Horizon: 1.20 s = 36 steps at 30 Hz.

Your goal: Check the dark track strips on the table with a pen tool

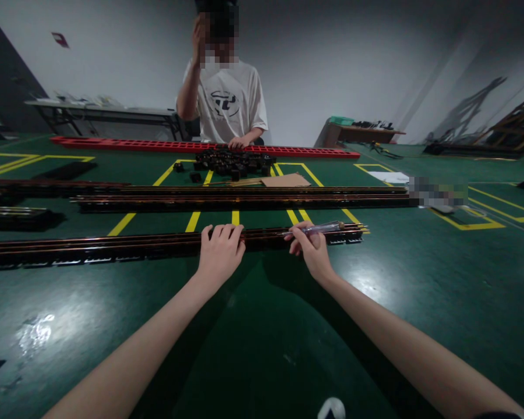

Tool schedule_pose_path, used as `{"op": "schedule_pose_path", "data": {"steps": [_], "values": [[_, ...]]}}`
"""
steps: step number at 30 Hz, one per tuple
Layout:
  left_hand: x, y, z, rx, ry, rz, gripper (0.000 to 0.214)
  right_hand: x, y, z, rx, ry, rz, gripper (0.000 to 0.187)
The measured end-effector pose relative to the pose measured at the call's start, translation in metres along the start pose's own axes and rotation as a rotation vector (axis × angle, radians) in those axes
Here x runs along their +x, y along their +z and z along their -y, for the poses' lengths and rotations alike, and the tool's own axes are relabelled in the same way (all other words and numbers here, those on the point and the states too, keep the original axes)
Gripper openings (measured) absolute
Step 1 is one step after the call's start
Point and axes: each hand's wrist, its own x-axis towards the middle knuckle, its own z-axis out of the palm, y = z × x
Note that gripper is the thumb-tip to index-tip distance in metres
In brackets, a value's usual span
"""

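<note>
A long black rail (157, 245) with copper-coloured strips along it lies across the green surface in front of me. My left hand (220, 251) rests over this rail, its fingers curled across to the far side and the thumb towards the right. Nearer the rail's right end, my right hand (311, 247) grips a screwdriver (327, 227) by its clear, purplish handle. The screwdriver lies nearly level, its thin shaft pointing left, close above the rail; whether the tip touches it I cannot tell. Thin strip ends poke out at the rail's right end.
Beyond lies a second black rail (244, 199), then cardboard (287, 180) and a heap of small black parts (231, 162). Behind these is a long red slotted bar (157, 145). A person (227, 99) stands there, one hand raised to the head. Yellow tape (122, 224) marks the green surface.
</note>
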Motion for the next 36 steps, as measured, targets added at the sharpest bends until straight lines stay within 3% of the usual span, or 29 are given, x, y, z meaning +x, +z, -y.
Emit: {"op": "schedule_pose_path", "data": {"steps": [21, 36], "values": [[0.0007, 0.0, -0.0001, -0.007, -0.005, 0.005, 0.035, 0.0007, -0.0001, -0.0025, 0.008, 0.007, -0.01, 0.016], [-0.0006, -0.001, -0.0017, -0.012, 0.002, -0.024, 0.037, -0.0004, 0.0007, -0.0003, -0.011, 0.01, 0.055, 0.018]]}}
